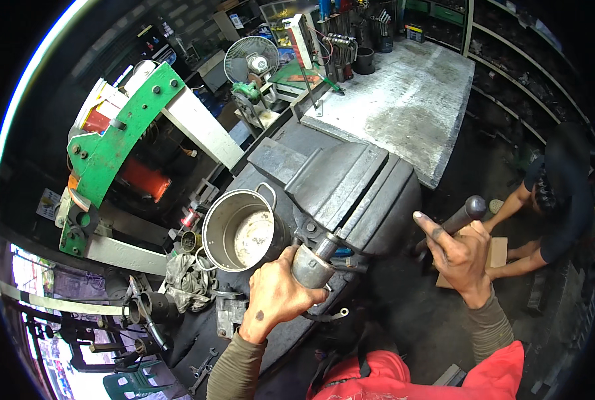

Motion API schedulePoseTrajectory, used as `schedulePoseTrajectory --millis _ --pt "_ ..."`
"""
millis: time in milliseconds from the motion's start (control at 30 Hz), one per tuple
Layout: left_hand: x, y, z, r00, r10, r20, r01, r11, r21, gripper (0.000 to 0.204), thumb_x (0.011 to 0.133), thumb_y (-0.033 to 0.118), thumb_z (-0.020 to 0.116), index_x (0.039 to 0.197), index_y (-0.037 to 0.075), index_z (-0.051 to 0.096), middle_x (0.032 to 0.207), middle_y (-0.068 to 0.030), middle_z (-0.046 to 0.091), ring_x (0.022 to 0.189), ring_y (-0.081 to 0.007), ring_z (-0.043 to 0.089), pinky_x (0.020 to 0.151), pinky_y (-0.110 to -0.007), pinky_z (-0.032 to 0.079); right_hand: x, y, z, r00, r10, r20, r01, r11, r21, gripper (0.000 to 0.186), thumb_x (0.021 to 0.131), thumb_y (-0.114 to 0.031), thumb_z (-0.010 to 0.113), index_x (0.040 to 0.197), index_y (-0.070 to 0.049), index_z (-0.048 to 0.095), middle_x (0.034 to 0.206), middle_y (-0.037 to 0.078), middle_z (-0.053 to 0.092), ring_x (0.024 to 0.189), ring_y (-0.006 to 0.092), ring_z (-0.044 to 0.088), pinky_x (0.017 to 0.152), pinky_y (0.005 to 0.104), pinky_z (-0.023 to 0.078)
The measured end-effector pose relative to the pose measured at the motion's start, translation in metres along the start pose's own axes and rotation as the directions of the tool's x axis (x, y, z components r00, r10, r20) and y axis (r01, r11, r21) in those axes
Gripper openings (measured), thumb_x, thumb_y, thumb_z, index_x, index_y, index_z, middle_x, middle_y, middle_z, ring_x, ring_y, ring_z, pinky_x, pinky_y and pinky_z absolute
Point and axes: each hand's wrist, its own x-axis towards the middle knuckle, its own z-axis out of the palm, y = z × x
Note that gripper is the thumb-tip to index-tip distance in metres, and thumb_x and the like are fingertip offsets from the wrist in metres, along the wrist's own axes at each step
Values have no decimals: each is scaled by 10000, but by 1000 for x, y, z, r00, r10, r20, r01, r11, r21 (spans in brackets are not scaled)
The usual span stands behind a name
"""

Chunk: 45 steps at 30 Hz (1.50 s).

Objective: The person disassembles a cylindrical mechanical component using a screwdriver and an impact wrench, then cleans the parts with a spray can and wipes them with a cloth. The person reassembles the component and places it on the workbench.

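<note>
Metal sleeve [312, 268], grey and round, is sitting at the near left side of the big bench vise [341, 177], and a narrower shiny rod [327, 247] is standing out of its far end, toward the vise. The left hand [274, 297] is closing around this sleeve, with the thumb lying on its near side. The right hand [461, 260] is staying at the vise handle [463, 215], on the right, with its index finger stretching out; I cannot tell if the other fingers are gripping the bar.

Just left of the vise, a two-handled metal pot [239, 230] is standing on the bench, with its mouth facing up; pale residue is covering part of its bottom. Its wall is coming close beside the left hand, so the pot is taking up the room on that side. The vise body is standing on the far side, beyond both hands.

Farther left, a crumpled grey cloth [187, 283] is lying near a small can [191, 241], whose content I cannot see. At the far side, a dark round can [363, 61] is standing on the pale tabletop [404, 100]. On the right, another person [554, 200] is bending over a light brown box-like piece [498, 252].
</note>
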Motion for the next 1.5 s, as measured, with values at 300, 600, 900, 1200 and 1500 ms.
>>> schedulePoseTrajectory --millis 300,600,900,1200,1500 --pt "2 4 -7 999 -12 45 8 997 80 921 638 413 877 1417 1 609 980 -286 771 948 -426 772 904 -486 597 10 -6 -13 958 -46 -283 -8 983 -185 485 743 -84 864 1216 -180 819 892 55 537 807 253 510 835 428 423" --pt "5 3 -11 994 -41 103 37 998 47 952 633 450 851 1420 -27 608 990 -297 770 949 -426 775 903 -476 601 97 61 4 837 25 -547 -50 998 -32 187 829 -11 630 994 -13 718 961 154 677 930 357 636 913 490 500" --pt "5 -10 -5 996 81 44 -80 997 -23 918 622 399 863 1384 -44 602 918 -292 759 886 -445 767 826 -512 602 59 129 59 876 157 -456 -19 956 291 85 874 26 601 906 38 679 802 124 667 742 235 659 743 331 533" --pt "2 -23 8 992 124 7 -122 986 -110 818 652 309 840 1323 -83 585 861 -281 738 830 -467 747 776 -532 597 25 241 134 943 171 -285 -57 928 367 102 970 -9 581 962 23 678 878 20 644 837 109 601 824 273 506" --pt "-10 -26 15 998 66 -22 -69 981 -181 946 709 387 905 1464 -13 499 1141 -282 721 1015 -437 738 877 -525 596 -1 135 88 964 217 152 -259 895 363 169 961 12 605 1099 48 695 1079 71 701 1045 177 648 972 324 505"
